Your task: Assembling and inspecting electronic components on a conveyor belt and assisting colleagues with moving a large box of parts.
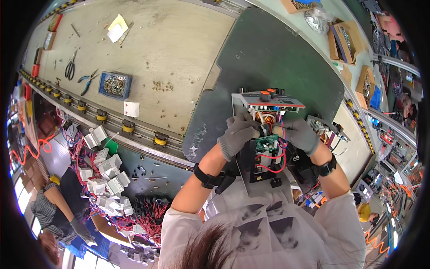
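Both my hands wear grey gloves and work inside an open electrical unit (pixel 264 172) standing on a dark green mat (pixel 277 54). My left hand (pixel 239 133) grips the unit's inner parts near a copper coil (pixel 266 120). My right hand (pixel 299 133) holds the other side, by red and blue wires (pixel 281 152). A small green circuit board (pixel 266 143) sits between my hands. The unit's front panel (pixel 273 103) with orange knobs faces away from me.
A blue tray of screws (pixel 115 85), scissors (pixel 70 67) and pliers (pixel 88 80) lie on the beige bench to the left. White parts with red wires (pixel 109 179) are piled lower left, where another person's gloved hand (pixel 83 231) reaches. Cardboard boxes (pixel 342 40) stand at right.
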A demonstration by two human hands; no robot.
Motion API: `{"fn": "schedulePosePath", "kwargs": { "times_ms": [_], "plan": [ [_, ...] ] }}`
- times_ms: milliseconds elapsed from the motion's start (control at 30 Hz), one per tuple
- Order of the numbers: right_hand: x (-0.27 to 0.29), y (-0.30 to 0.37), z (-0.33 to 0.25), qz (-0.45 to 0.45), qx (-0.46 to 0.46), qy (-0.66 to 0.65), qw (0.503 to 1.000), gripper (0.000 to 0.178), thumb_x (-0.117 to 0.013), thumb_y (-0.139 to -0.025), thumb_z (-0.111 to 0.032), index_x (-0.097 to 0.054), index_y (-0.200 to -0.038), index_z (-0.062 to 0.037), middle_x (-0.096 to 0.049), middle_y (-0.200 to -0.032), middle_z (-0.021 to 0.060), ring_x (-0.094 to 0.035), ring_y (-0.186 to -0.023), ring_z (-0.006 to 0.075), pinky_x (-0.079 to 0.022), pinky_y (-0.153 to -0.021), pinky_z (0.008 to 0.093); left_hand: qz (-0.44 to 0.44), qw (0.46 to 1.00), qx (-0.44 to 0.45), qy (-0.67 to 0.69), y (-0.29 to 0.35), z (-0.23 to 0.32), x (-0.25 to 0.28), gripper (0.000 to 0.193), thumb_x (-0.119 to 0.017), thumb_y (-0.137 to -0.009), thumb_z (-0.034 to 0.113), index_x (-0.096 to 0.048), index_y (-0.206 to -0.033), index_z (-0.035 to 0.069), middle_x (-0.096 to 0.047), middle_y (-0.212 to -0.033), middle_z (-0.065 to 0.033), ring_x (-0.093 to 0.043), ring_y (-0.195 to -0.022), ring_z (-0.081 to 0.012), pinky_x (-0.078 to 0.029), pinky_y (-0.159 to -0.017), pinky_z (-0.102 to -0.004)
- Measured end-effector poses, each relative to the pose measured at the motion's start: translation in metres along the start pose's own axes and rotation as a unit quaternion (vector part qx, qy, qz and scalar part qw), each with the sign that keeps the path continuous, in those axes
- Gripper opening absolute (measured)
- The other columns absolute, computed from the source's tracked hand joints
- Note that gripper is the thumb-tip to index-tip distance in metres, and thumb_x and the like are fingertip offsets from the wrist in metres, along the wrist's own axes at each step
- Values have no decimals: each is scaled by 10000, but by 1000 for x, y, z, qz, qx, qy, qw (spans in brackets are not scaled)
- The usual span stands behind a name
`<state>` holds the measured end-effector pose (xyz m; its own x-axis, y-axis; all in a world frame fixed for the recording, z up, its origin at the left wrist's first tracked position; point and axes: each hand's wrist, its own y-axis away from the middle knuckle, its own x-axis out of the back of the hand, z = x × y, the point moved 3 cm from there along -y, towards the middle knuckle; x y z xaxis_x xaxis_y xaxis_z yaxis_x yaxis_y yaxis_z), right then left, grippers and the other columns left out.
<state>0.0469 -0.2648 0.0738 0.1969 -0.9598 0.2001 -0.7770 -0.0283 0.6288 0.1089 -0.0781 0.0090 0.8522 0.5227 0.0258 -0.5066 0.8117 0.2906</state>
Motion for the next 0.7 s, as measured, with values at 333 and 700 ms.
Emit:
{"fn": "schedulePosePath", "kwargs": {
  "times_ms": [333,700],
  "plan": [
    [7,-15,-14,-3,-57,34,998,230,-626,-790,-205,-634,-742,20,-539,-575,104,-498,-546,128,-416,-540,295,51,998,5,-20,-4,17,3,285,-520,-721,262,-641,-828,27,-473,-896,-112,-382,-911,-287,-292,-852,-390],
    [22,1,-25,62,131,227,963,117,-616,-784,-156,-596,-813,-44,-539,-616,112,-522,-550,282,-451,-577,365,-4,995,98,-1,-2,18,1,312,-490,-725,241,-629,-882,8,-477,-1062,-148,-366,-1021,-270,-238,-955,-369]
  ]
}}
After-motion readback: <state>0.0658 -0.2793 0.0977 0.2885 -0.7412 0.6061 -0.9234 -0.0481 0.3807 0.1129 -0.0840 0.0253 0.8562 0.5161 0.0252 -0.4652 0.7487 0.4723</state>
